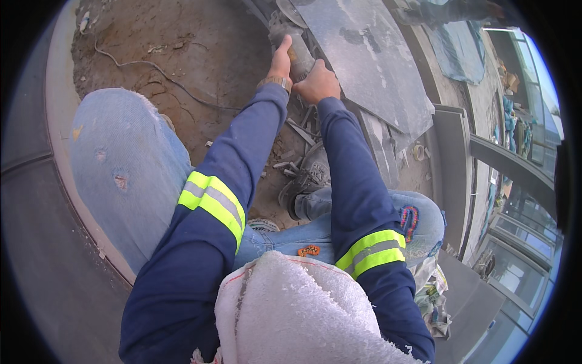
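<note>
Both hands are on a dusty angle grinder (299,59) at the top middle, its round disc (291,12) at the far end. My left hand (280,64) is closed round the left side of the body, with the thumb pointing forward. My right hand (319,84) wraps the near end. Just right of the tool lies a large grey stone slab (370,67), and the disc is close to its left edge. Whether the disc touches the slab, I cannot tell.
A cable (145,62) runs across the dirt ground (176,36) on the left. Under my arms lie narrow offcut strips (301,132) by my shoe (313,173). A grey metal frame (453,164) stands at the right, with a blue sheet (459,51) beyond it.
</note>
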Available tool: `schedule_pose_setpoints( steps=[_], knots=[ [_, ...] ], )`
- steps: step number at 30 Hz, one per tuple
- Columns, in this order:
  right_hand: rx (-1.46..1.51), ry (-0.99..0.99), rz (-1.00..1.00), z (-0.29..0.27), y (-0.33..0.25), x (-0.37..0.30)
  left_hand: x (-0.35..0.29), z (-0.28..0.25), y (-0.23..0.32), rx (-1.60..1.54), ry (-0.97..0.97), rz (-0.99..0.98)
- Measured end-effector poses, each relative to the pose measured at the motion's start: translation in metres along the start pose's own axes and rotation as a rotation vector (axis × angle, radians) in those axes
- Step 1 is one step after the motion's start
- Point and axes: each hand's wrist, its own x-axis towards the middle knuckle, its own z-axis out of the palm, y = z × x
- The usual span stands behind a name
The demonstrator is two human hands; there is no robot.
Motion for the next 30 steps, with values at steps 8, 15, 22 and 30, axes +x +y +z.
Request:
schedule_pose_setpoints(
  steps=[8,15,22,30],
  knots=[
    [-0.076,-0.022,0.014,0.001,-0.001,0.003,0.005,-0.002,-0.003,-0.019,-0.009,0.019],
    [-0.018,-0.006,0.006,0.005,0.018,0.0,-0.04,0.01,0.0,-0.106,-0.11,-0.087],
    [-0.009,-0.024,0.009,0.001,0.018,-0.014,-0.045,0.01,-0.011,-0.095,-0.09,-0.014],
    [-0.031,-0.013,-0.008,0.004,0.025,-0.024,-0.053,0.006,-0.018,-0.082,-0.087,-0.025]
  ],
)
